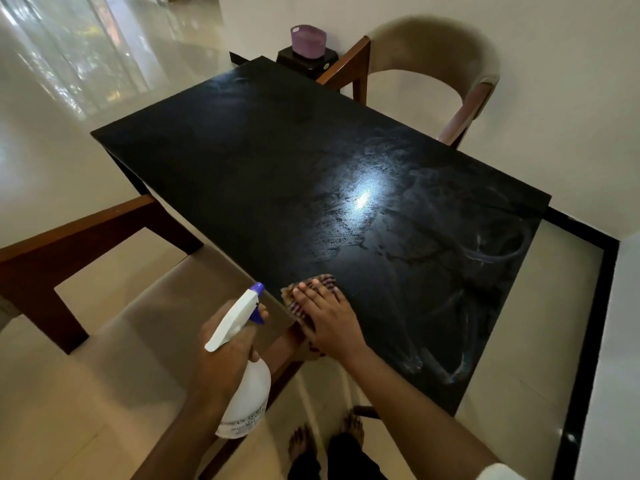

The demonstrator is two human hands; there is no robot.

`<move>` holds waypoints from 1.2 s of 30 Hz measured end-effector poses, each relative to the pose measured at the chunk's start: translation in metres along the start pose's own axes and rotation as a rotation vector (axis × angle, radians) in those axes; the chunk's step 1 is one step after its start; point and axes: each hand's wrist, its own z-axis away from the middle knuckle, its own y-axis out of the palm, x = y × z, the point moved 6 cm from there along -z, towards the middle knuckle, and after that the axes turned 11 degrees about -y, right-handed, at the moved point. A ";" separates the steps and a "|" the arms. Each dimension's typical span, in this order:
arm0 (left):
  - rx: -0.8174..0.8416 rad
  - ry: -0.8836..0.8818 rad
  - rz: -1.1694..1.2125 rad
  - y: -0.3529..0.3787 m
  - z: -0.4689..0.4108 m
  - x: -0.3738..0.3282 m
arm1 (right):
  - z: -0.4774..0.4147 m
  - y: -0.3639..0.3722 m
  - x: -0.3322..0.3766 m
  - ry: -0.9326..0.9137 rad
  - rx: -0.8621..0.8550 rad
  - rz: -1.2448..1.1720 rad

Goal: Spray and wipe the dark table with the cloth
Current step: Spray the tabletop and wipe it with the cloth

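Observation:
The dark table (263, 174) fills the middle of the view, its right half marked with wet streaks and a bright glare spot. My right hand (329, 320) lies flat on a striped cloth (323, 282), pressing it onto the table's near left edge. Most of the cloth is hidden under the hand. My left hand (225, 358) grips a white spray bottle (247, 396) with a blue nozzle (258, 289), held off the table's left edge above the chair seat, nozzle pointing away from me.
A wooden chair with a beige seat (138, 327) stands against the table's left side. Another chair (433, 71) sits at the far right. A purple basket (308, 41) rests on a black box beyond the table. My bare feet (304, 445) stand on the tiled floor.

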 end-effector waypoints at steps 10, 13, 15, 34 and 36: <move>-0.038 0.046 0.091 -0.002 -0.020 0.011 | 0.003 -0.013 -0.068 0.440 -0.019 -0.001; -0.079 0.049 0.094 -0.001 -0.030 0.011 | -0.010 0.007 -0.006 0.108 0.094 -0.083; -0.081 0.078 0.092 0.000 -0.034 0.009 | -0.017 0.008 -0.003 0.008 0.114 -0.049; -0.131 0.124 0.051 0.005 -0.044 0.016 | 0.013 -0.005 -0.045 -0.005 0.022 0.082; -0.130 0.115 0.062 0.004 -0.045 0.014 | 0.025 -0.018 -0.087 0.174 -0.017 0.124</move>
